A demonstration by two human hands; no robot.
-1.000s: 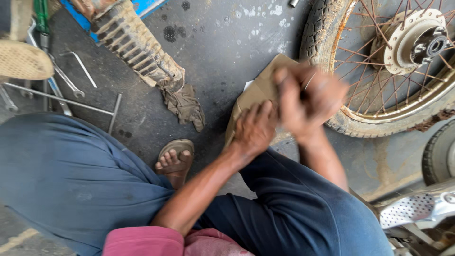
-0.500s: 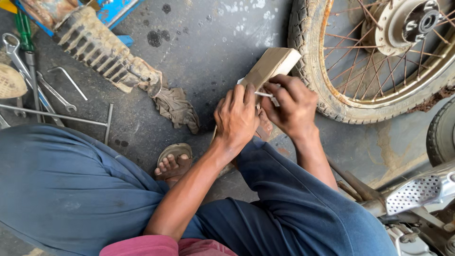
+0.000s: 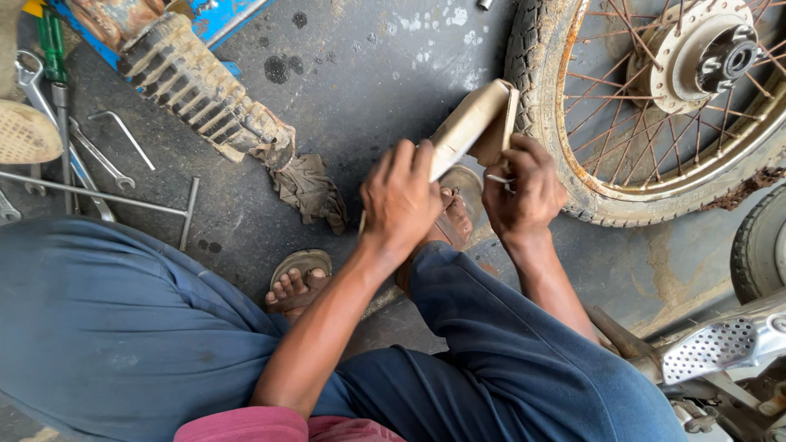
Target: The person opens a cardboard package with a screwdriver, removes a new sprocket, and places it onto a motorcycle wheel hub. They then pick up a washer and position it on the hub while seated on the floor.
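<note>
left hand and right hand both grip a flat tan box, tilted

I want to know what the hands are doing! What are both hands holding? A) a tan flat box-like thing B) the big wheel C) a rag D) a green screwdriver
A: the left hand and the right hand both grip the tan flat box-like thing, while the wheel, the rag and the green screwdriver lie apart from them on the floor.
</note>
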